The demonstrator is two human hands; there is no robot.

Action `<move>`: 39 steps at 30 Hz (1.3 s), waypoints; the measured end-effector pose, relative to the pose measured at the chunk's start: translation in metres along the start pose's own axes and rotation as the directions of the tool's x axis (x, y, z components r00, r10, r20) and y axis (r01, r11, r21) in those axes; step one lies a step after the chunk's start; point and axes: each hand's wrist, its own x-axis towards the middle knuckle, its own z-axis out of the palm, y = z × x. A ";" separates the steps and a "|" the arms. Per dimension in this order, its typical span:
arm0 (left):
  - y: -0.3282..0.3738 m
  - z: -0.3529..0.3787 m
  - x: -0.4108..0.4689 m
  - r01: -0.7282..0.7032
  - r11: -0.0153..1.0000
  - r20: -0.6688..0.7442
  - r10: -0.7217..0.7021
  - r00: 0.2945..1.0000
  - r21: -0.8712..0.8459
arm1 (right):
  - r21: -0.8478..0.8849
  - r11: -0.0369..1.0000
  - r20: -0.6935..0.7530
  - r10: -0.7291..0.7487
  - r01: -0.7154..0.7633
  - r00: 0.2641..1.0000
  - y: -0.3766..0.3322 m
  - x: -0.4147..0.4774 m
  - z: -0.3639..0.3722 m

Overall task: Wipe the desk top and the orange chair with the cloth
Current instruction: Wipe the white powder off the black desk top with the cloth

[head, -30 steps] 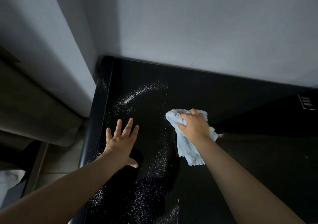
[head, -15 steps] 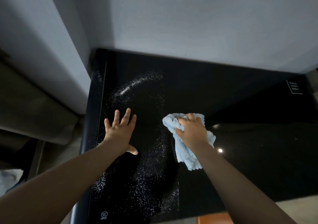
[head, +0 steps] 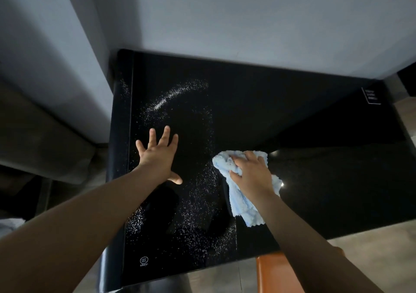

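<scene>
on the desk top, cloth (head: 242, 205): pale blue, bunched, lying on the black surface right of the middle; its loose end trails toward six o'clock, close to the near edge.
right hand (head: 252, 175): on top of the cloth, fingers curled into the bunched part and gripping it, pressing it on the desk.
left hand (head: 158, 155): between nine and ten o'clock from the cloth, apart from it; palm flat on the desk, fingers straight and spread, thumb out to the side, holding nothing.
desk top (head: 292, 117): glossy black, far edge against the wall.
white grains (head: 171, 95): a bright streak at eleven o'clock from the cloth, thinner scatter between the hands and a denser patch at eight o'clock.
orange chair (head: 272, 272): five o'clock from the cloth, just past the near edge, partly hidden by the right forearm.
printed label (head: 371, 95): two o'clock, at the far right corner; text too small to read.
round mark (head: 144, 260): near left corner.
wall (head: 247, 22): plain grey, twelve o'clock.
</scene>
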 end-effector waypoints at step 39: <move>0.011 0.079 -0.097 -0.133 0.990 -0.029 0.135 0.990 0.053 | 0.025 1.000 0.004 -0.017 0.016 1.000 0.007 -0.111 0.036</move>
